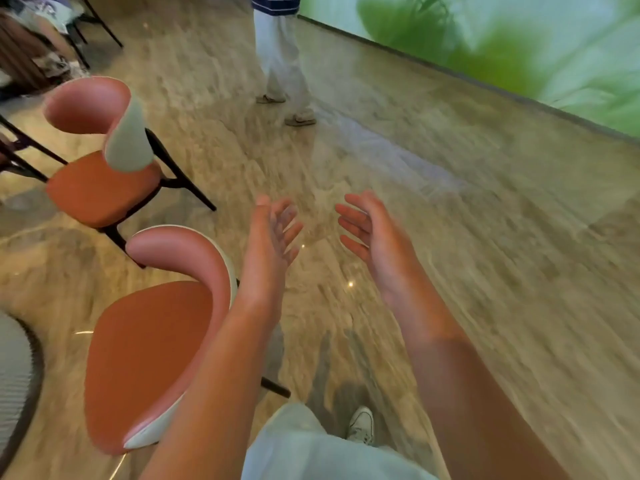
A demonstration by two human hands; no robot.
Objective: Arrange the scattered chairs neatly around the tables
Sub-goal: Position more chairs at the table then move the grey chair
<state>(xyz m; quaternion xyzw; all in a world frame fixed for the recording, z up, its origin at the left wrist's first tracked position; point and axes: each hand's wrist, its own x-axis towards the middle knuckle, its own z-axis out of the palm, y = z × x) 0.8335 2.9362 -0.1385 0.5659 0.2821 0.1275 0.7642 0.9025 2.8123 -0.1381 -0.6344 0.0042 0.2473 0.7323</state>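
1. Both hands were free: left hand point(273, 233) and right hand point(367, 230) were raised at the frame's centre, fingers loose and spread, palms facing each other, grasping nothing, over bare floor point(467, 237).
2. The near chair point(152, 344), orange seat with a pink curved back, stood at 8 o'clock from the hands, just beside the left forearm; whether the arm touched the backrest could not be told.
3. The far chair point(100, 181), same style, stood at 10 o'clock, well apart from the hands, its black legs on the floor.
4. A round counter point(14, 375) edge showed at 8 o'clock at the frame's left border; the near chair's seat faced it but was not tucked in.
5. Another counter or seated group at 11 o'clock, top left, was too blurred to read.
6. Heavy motion blur; the person looked mid-stride between chairs, one shoe point(362, 424) forward at 6 o'clock.
7. Judgement: the step was picking the next chair. To do it well, take the backrest top with both hands at its two sides, lift slightly rather than drag, and square the seat to the counter edge.
8. A bystander point(280, 64) stood at 12 o'clock; judged a collision risk if a chair swung that way.
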